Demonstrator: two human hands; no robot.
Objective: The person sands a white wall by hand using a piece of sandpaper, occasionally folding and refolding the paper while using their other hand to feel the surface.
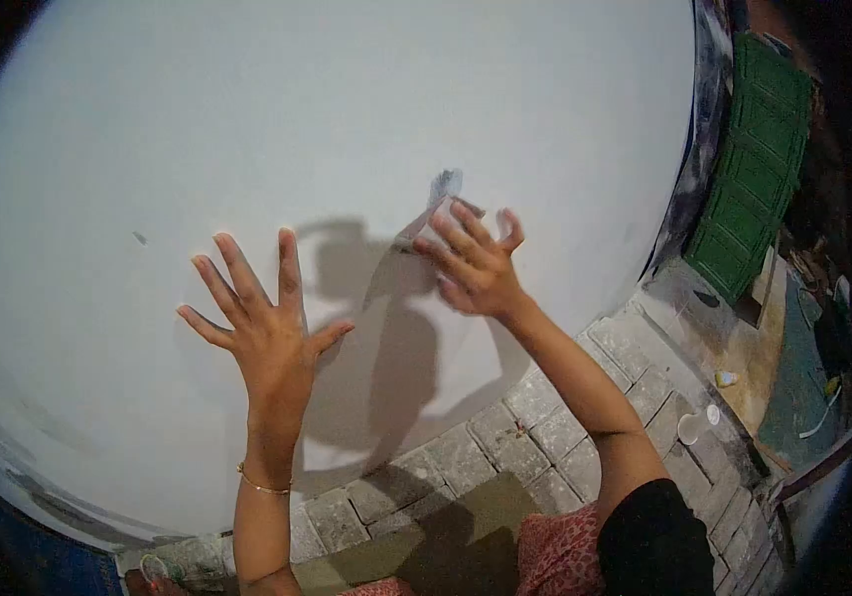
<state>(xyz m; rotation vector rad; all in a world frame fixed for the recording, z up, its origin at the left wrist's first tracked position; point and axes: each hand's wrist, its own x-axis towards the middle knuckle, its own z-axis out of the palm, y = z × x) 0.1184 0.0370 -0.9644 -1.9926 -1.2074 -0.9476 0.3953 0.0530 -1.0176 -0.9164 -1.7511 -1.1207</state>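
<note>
My left hand (pixel 272 338) is open against a white wall (pixel 198 119), its fingers spread wide and nothing in it. To its right, my right hand (pixel 476 263) presses a thin pale sheet with dark edges (pixel 436 221), which looks like sandpaper, to the wall. The fingers cover much of the sheet. Just above them, a rough grey patch (pixel 447 183) shows on the wall. Shadows of my arms and head fall around both hands.
Grey paving blocks (pixel 456 457) run along the wall's foot. At the right, a green ribbed panel (pixel 754 164) leans past the wall's edge. A small white cup-like item (pixel 689 428) lies on the paving. Another small dark mark (pixel 140 237) is on the wall at left.
</note>
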